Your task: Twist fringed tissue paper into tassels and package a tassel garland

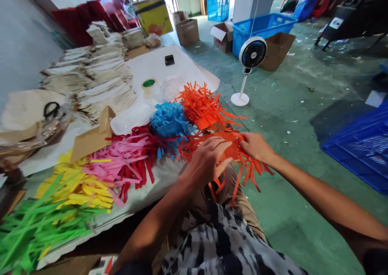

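A bunch of orange fringed paper (232,151) hangs over my lap, its strips dangling on both sides. My right hand (256,145) pinches its right end between thumb and fingers. Over its left part lies my left hand (209,157), slightly blurred, with fingers stretched out and the thumb apart. Just beyond, a pile of orange fringe (201,105) rests on the table edge, beside a blue fringe bunch (169,121). Dark red fringe (150,161), pink fringe (121,157), yellow fringe (81,186) and green fringe (45,226) spread along the table to the left.
On the table (188,60) are stacks of cream cloth pieces (103,72), a brown paper piece (91,139), a tape roll (149,85) and a dark phone-like object (169,60). A white fan (253,52) stands on the floor near blue crates (363,145) and cardboard boxes (188,31).
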### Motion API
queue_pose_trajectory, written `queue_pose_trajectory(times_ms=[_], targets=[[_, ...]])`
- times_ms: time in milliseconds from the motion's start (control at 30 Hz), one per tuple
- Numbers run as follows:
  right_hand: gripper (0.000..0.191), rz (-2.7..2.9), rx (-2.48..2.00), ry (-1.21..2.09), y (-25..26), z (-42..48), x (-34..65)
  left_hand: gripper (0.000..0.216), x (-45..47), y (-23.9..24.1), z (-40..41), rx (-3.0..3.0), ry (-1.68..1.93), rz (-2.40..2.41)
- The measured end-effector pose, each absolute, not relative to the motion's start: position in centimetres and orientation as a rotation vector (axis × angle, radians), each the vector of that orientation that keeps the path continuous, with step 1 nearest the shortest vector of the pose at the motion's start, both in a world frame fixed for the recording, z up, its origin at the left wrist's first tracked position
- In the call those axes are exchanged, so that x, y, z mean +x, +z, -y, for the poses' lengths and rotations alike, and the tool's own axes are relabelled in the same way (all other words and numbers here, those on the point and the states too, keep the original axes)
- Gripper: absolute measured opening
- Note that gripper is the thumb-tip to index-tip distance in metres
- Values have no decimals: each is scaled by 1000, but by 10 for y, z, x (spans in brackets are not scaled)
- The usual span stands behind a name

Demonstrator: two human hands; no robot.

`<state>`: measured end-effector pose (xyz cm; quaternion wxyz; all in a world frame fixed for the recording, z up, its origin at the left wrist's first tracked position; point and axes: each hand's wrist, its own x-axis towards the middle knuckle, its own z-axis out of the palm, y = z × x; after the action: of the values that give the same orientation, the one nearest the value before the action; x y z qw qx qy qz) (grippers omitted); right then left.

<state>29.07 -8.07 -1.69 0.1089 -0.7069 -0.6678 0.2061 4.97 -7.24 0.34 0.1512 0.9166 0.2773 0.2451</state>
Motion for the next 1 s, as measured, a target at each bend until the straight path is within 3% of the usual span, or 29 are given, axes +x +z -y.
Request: queue_pose_trajectory(times_ms=[100, 200, 367, 467, 667, 800, 900, 1000], targets=[[25, 2006, -2079, 628, -15, 77, 301, 55, 63, -26, 91, 2638, 602, -816], [24, 2032, -2035, 685, -3, 82, 318, 45, 63, -45, 102, 2676, 518, -915], [62, 2186, -1537, 291, 5, 127, 314, 44, 60, -46, 115, 2718, 473, -973], [79, 2448, -1245, 346, -16, 148, 295, 47, 58, -44, 115, 2667, 544, -937], [30, 2400, -1322, 399, -39, 135, 294, 42, 35, -37, 113, 2505, 599, -1050], [33, 2299, -1382, 604, -27, 115, 296, 7, 28, -24, 103, 2329, 556, -1219], [36, 2145, -1561, 747, -23, 101, 288, 26, 33, -23, 93, 2245, 511, -1384], [34, 2084, -1779, 705, -22, 94, 278, 28, 39, -28, 87, 2302, 502, -1518]])
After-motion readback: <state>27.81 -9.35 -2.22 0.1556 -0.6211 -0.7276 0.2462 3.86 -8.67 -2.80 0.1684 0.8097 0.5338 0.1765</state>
